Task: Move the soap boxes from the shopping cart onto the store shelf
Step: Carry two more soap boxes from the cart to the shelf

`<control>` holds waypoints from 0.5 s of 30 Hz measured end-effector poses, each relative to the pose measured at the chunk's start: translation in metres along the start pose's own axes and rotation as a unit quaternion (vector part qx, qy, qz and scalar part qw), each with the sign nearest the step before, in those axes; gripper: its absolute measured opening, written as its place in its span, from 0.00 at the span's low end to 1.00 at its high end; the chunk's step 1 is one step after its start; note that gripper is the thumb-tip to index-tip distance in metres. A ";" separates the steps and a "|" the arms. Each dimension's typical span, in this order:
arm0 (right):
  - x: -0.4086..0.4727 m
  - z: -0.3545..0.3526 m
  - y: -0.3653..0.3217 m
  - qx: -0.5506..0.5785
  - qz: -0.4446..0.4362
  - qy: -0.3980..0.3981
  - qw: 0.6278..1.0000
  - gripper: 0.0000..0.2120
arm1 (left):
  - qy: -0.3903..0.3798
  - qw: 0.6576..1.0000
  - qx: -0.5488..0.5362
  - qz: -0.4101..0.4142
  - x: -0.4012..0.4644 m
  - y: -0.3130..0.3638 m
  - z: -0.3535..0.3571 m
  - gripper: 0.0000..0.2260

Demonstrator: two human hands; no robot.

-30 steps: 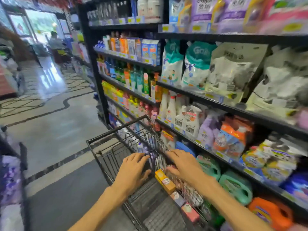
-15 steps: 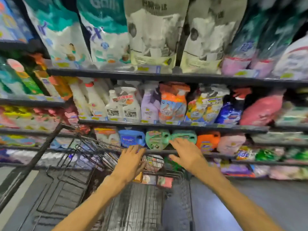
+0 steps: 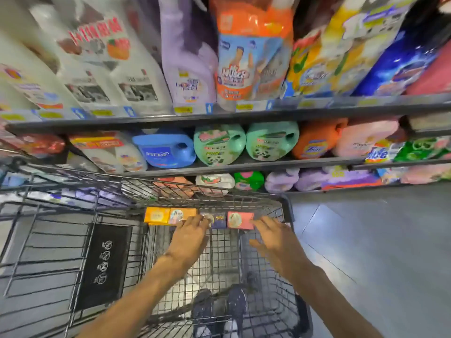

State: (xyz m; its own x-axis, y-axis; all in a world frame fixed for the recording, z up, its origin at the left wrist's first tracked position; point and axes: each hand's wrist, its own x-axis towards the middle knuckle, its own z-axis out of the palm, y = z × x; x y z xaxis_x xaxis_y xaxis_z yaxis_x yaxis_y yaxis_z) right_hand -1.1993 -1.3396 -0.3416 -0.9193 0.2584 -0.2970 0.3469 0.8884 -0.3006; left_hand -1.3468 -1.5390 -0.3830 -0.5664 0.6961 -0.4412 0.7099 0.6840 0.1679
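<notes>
- At the far end of the shopping cart, pushed up against its wire wall, the soap boxes lie in a row: an orange box, a box with a picture on it, a dark blue box and a pink box.
- The left hand reaches into the cart, its fingers stretched out and resting on the boxes where the picture box meets the dark blue one; they curl round nothing.
- The right hand is spread flat, fingers straight, its tips just beside the pink box's right edge; whether they touch it I cannot tell.
- The cart stands close against the store shelf, nose toward it.
- On the shelf boards sit spray bottles above, with a blue jug, two green jugs and an orange jug on the board below.
- Through the cart's mesh floor a pair of dark shoes shows on the grey floor.
</notes>
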 end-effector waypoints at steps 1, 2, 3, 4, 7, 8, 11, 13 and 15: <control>0.008 0.014 0.003 -0.006 -0.001 -0.003 1.000 0.20 | -0.004 1.000 -0.003 -0.005 0.013 -0.003 0.014 0.20; 0.017 0.028 0.007 -0.013 0.000 -0.021 1.000 0.20 | -0.008 1.000 -0.007 -0.009 0.024 -0.007 0.028 0.20; 0.026 0.042 0.011 -0.018 0.004 -0.033 0.999 0.21 | -0.012 1.000 -0.010 -0.011 0.036 -0.010 0.041 0.21; 0.036 0.056 0.016 -0.019 0.012 -0.048 0.999 0.22 | -0.016 1.000 -0.006 -0.008 0.051 -0.013 0.056 0.22; 0.063 0.099 0.029 -0.019 0.016 -0.072 0.997 0.23 | -0.026 0.999 0.032 -0.007 0.087 -0.022 0.099 0.25; 0.069 0.112 0.035 -0.021 0.026 -0.071 0.997 0.23 | -0.028 0.998 0.050 -0.008 0.098 -0.023 0.111 0.26; 0.082 0.144 0.048 -0.018 0.034 -0.054 0.998 0.23 | -0.030 0.994 0.100 -0.022 0.122 -0.026 0.136 0.29; 0.082 0.159 0.053 -0.007 0.033 -0.044 0.998 0.23 | -0.026 0.991 0.126 -0.022 0.130 -0.028 0.146 0.33; 0.080 0.167 0.056 -0.023 0.029 -0.040 0.999 0.23 | -0.023 0.990 0.136 -0.017 0.133 -0.028 0.152 0.36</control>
State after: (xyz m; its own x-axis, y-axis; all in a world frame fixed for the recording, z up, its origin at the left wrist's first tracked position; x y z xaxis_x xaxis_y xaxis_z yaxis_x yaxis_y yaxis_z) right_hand -1.2223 -1.3326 -0.5330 -0.8795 0.2808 -0.3841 0.3885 0.8899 -0.2391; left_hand -1.3782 -1.4986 -0.5799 -0.5772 0.6581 -0.4834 0.7803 0.6191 -0.0888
